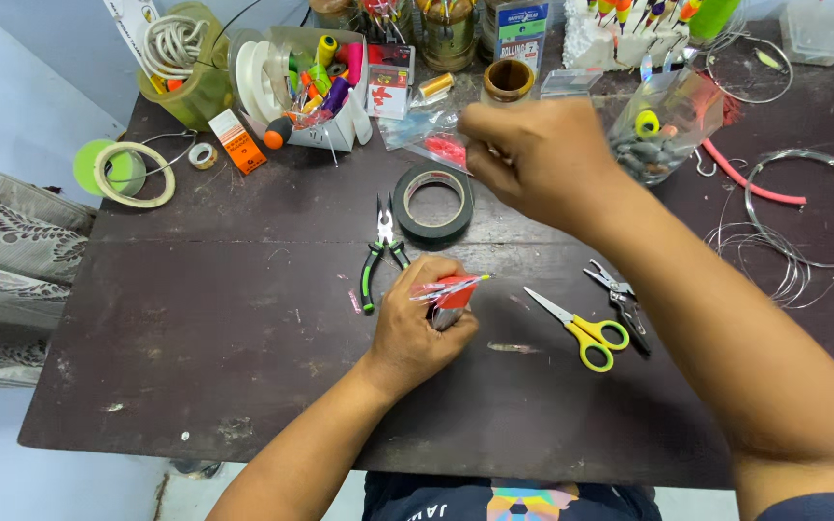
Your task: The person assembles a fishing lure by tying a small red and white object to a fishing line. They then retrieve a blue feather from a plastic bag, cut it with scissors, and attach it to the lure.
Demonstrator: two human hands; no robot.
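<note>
Head view: left hand [417,333] clamped on small red-and-silver lure-like piece [451,292], pinned low just below black tape roll [433,204] for steadiness; right hand [533,159] raised right of roll, fingertips pinched, contents unclear; yellow-handled scissors [586,333] within reach.

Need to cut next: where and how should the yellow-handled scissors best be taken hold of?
Grip the yellow-handled scissors by the finger loops, coming from the near right. The loops lie toward the person and the closed blades point up-left toward the left hand, so the loops are the free end.
</note>
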